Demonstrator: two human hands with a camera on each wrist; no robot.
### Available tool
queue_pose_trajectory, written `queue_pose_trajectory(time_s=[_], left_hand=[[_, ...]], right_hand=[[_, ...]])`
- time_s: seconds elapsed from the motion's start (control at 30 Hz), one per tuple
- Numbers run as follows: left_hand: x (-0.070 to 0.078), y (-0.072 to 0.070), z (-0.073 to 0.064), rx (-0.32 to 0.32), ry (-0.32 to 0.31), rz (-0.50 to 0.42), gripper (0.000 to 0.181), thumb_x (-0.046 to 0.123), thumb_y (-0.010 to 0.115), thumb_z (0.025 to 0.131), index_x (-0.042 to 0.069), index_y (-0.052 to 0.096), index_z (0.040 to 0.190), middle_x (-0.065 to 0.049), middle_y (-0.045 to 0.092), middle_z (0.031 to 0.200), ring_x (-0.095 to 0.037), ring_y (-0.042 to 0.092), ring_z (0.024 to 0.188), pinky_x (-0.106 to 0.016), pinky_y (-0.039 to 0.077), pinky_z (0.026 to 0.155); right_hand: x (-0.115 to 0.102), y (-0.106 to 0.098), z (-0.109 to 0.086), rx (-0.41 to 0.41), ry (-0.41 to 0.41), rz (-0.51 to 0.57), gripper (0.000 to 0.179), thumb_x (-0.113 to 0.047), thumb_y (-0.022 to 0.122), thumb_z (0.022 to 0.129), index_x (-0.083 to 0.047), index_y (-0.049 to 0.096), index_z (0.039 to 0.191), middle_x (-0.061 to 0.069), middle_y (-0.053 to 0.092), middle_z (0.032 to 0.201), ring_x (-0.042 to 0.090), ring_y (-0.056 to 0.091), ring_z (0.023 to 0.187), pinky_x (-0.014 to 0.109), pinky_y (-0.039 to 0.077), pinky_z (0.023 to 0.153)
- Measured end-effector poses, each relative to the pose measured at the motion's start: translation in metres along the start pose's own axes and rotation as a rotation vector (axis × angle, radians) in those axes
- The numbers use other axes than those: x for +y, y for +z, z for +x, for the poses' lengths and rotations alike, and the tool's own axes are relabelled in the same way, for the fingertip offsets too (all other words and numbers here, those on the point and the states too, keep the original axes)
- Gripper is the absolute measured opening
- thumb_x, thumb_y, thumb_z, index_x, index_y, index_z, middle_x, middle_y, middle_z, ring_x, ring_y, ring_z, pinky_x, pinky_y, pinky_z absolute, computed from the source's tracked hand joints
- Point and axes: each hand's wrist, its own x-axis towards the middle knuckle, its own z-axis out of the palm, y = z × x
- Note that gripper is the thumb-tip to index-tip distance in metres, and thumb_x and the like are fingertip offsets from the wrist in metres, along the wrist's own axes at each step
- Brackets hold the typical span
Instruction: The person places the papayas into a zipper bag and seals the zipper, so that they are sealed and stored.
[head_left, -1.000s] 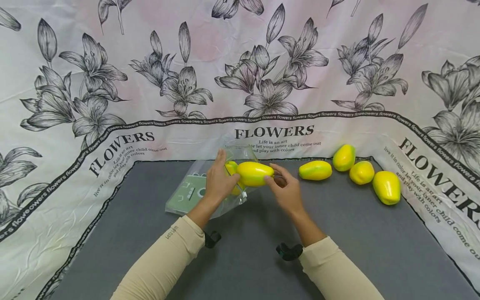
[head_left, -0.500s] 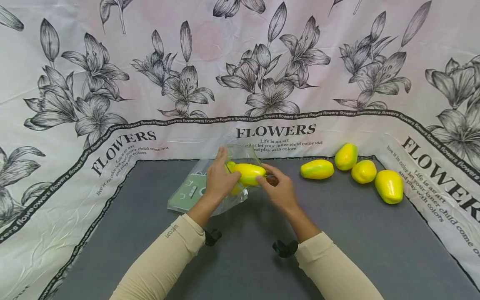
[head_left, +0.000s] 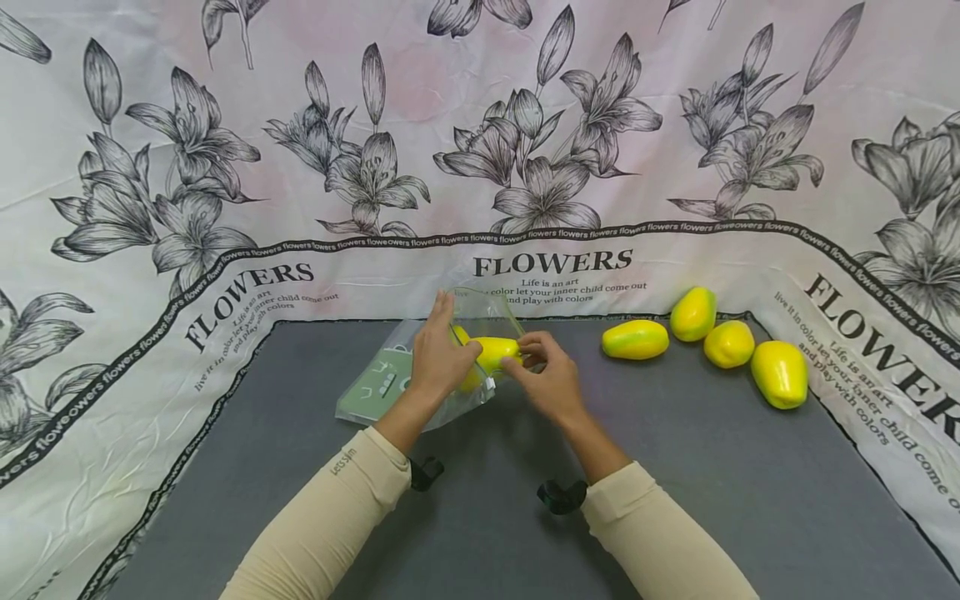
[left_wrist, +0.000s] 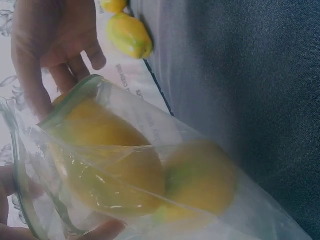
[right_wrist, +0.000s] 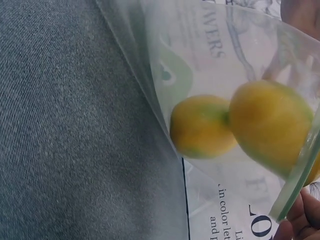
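Bag [head_left: 459, 413] of clear plastic, with a green printed panel [head_left: 377, 385], held tilted over a grey table [head_left: 480, 525], its zip mouth open toward the person's right. A white slider [head_left: 491, 385] sits at the near end of that mouth. The left hand [head_left: 441, 354] grips the bag at its opening, thumb on the near side. The right hand [head_left: 551, 379], at the mouth, pinches one end of a shiny yellow fruit [head_left: 497, 353]; most of this fruit lies inside the bag, its end at the zip edge. Deeper in the bag, just beside it, lies an inner fruit [right_wrist: 201, 126], yellow with a green patch.

Filling the bag appears to be about a third done: one fruit is fully in and a second nearly so. Four loose fruits seem left to load, and the zip would then need closing.

Count: one bag, two hands, six fruits in view, two in the bag and four outside. The four rest on the table to the right of the bag: a long fruit [head_left: 635, 340] nearest it, then an upright fruit [head_left: 693, 314], a rounder fruit [head_left: 729, 344], and a large fruit [head_left: 780, 375] farthest away. Behind the bag hangs one flower-printed cloth [head_left: 555, 264].
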Motion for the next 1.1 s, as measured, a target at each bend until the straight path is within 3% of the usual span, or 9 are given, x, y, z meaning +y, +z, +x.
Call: queue_pose_trajectory(time_s=[0.2, 0.5, 0.77, 0.97, 1.03, 1.1], left_hand=[[0.001, 0.000, 0.000, -0.006, 0.000, -0.007, 0.083, 0.010, 0.064, 0.074, 0.003, 0.031, 0.150, -0.004, 0.018, 0.158, -0.035, 0.032, 0.136, -0.045, 0.044, 0.085], [0.001, 0.000, 0.000, -0.001, -0.003, -0.019, 0.083, 0.009, 0.064, 0.074, 0.002, 0.031, 0.149, -0.005, 0.018, 0.158, -0.036, 0.031, 0.136, -0.048, 0.039, 0.096], [0.001, 0.000, 0.000, 0.003, -0.012, -0.006, 0.083, 0.009, 0.065, 0.074, 0.000, 0.030, 0.149, -0.005, 0.019, 0.158, -0.035, 0.029, 0.137, -0.049, 0.034, 0.104], [0.000, -0.001, 0.000, 0.003, -0.019, -0.004, 0.083, 0.010, 0.065, 0.074, 0.000, 0.031, 0.149, -0.006, 0.018, 0.158, -0.035, 0.028, 0.138, -0.051, 0.026, 0.109], [0.000, -0.001, 0.000, 0.005, -0.021, -0.005, 0.083, 0.010, 0.065, 0.074, 0.000, 0.030, 0.149, -0.006, 0.017, 0.158, -0.036, 0.038, 0.131, -0.051, 0.026, 0.109], [0.000, -0.001, 0.000, 0.007, -0.020, -0.007, 0.083, 0.009, 0.064, 0.074, 0.000, 0.030, 0.149, -0.006, 0.017, 0.158, -0.036, 0.051, 0.112, -0.052, 0.028, 0.107]], right_hand=[[0.001, 0.004, -0.001, -0.020, -0.003, -0.036, 0.021, -0.029, 0.072, 0.088, -0.012, 0.065, 0.099, 0.004, 0.068, 0.095, 0.019, 0.062, 0.083, 0.038, 0.051, 0.065], [0.005, 0.007, -0.003, -0.110, -0.064, -0.069, 0.027, -0.030, 0.062, 0.095, -0.007, 0.075, 0.103, 0.004, 0.064, 0.116, 0.022, 0.060, 0.097, 0.043, 0.050, 0.082], [0.008, 0.005, -0.005, -0.076, -0.082, 0.014, 0.023, -0.026, 0.064, 0.094, -0.009, 0.073, 0.107, 0.002, 0.064, 0.108, 0.018, 0.062, 0.092, 0.041, 0.050, 0.079], [0.009, 0.000, -0.006, -0.052, -0.069, 0.010, 0.026, -0.028, 0.066, 0.093, -0.010, 0.072, 0.110, 0.002, 0.063, 0.109, 0.019, 0.060, 0.093, 0.040, 0.048, 0.073], [0.010, -0.002, -0.007, -0.045, -0.069, 0.002, 0.027, -0.028, 0.066, 0.093, -0.009, 0.071, 0.111, 0.002, 0.063, 0.110, 0.020, 0.059, 0.093, 0.039, 0.047, 0.072], [0.010, -0.005, -0.008, -0.038, -0.071, 0.005, 0.028, -0.026, 0.067, 0.092, -0.007, 0.070, 0.112, 0.003, 0.063, 0.111, 0.020, 0.058, 0.093, 0.039, 0.047, 0.072]])
